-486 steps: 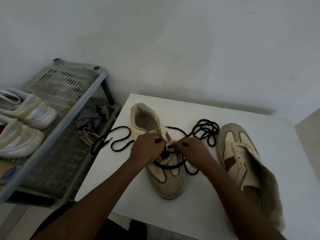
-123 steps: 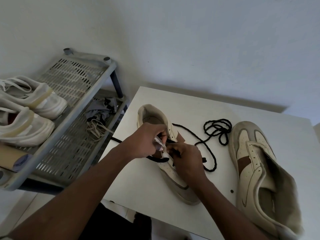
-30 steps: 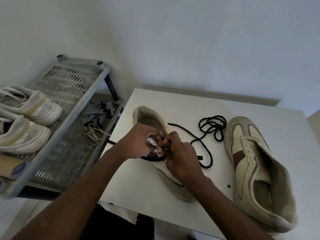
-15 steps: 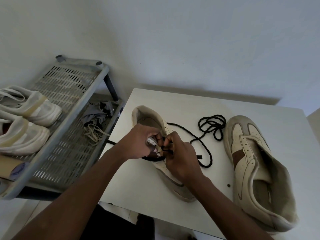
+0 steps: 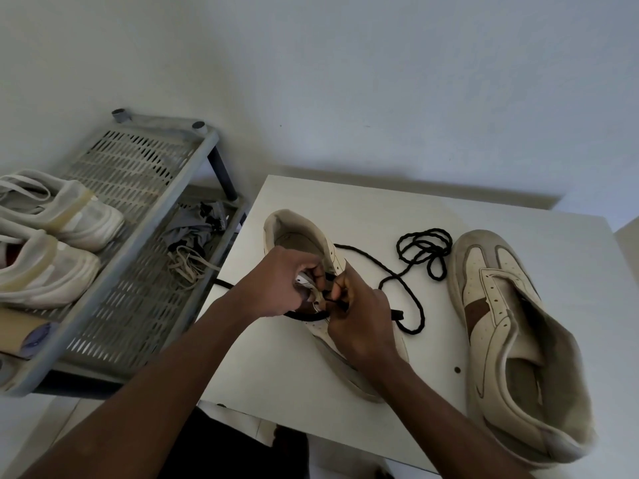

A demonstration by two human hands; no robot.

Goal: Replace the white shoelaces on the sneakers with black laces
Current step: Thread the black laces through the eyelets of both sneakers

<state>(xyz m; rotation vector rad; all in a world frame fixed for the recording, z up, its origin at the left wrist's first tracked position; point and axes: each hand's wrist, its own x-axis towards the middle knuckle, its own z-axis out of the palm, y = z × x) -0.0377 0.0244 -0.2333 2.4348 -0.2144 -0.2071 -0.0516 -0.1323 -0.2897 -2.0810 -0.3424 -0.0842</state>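
While left hand [image 5: 276, 288] grips eyelet flap of cream leather sneaker [image 5: 294, 233] on white desk [image 5: 380, 209], right hand [image 5: 359, 319] pinches black braided lace [image 5: 423, 314] tip at eyelet. Risk: tip slips out, eyelet skipped; slack coil beside shoe may knot.

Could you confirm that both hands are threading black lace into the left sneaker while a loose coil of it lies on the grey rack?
Not quite: the head view shows the loose coil of black lace on the table, beside the unlaced sneaker; the rest holds.
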